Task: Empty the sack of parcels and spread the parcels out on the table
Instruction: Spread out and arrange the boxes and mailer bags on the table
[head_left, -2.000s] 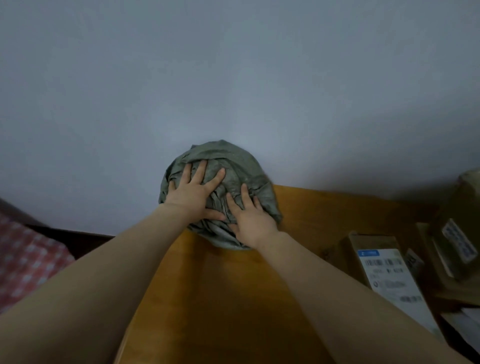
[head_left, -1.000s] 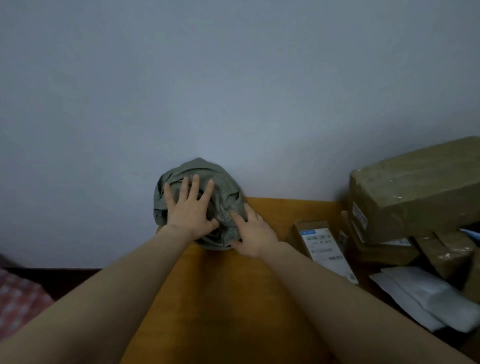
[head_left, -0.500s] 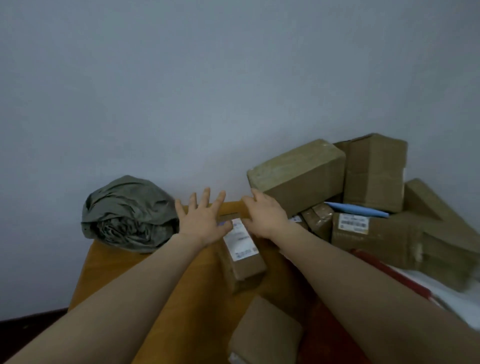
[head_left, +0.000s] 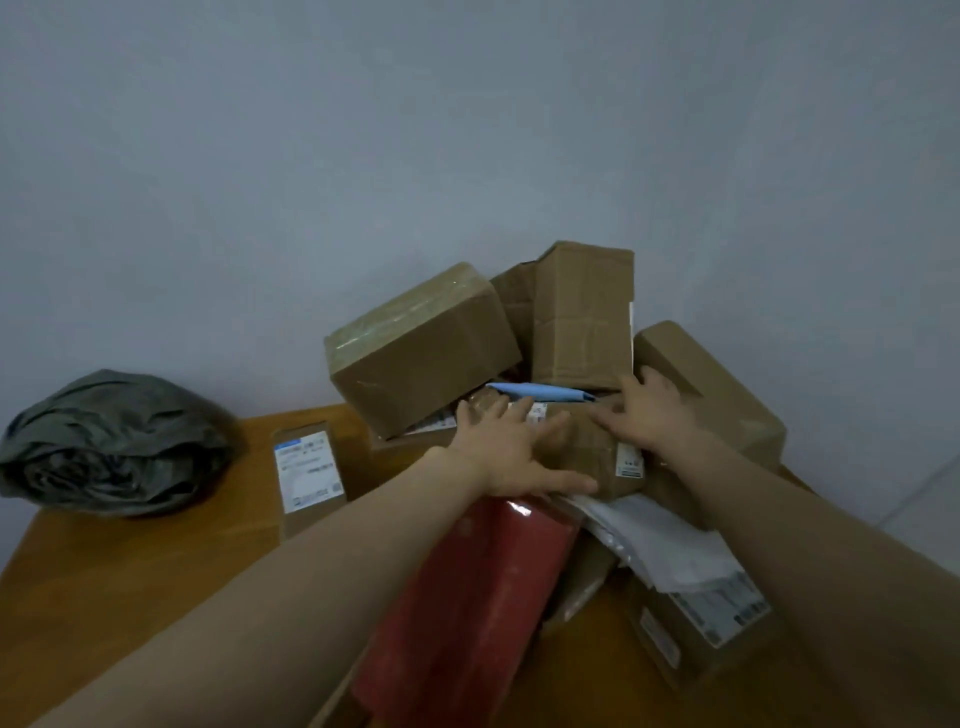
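Wooden surface (head_left: 130, 571): nearest lies a red parcel (head_left: 467, 613), beyond it left hand (head_left: 511, 452) and right hand (head_left: 652, 410), moved off the sack (head_left: 109, 447), press flat with spread fingers on a brown parcel (head_left: 592, 457); sack sits crumpled far left, evidently emptied.

**Parcel tally on my feed**

I count at least six brown cardboard boxes (head_left: 421, 348), though the pile overlaps. There is one red parcel (head_left: 483, 597), one blue packet (head_left: 540, 391), at least one white mailer (head_left: 660, 545) and one grey sack (head_left: 114, 441).
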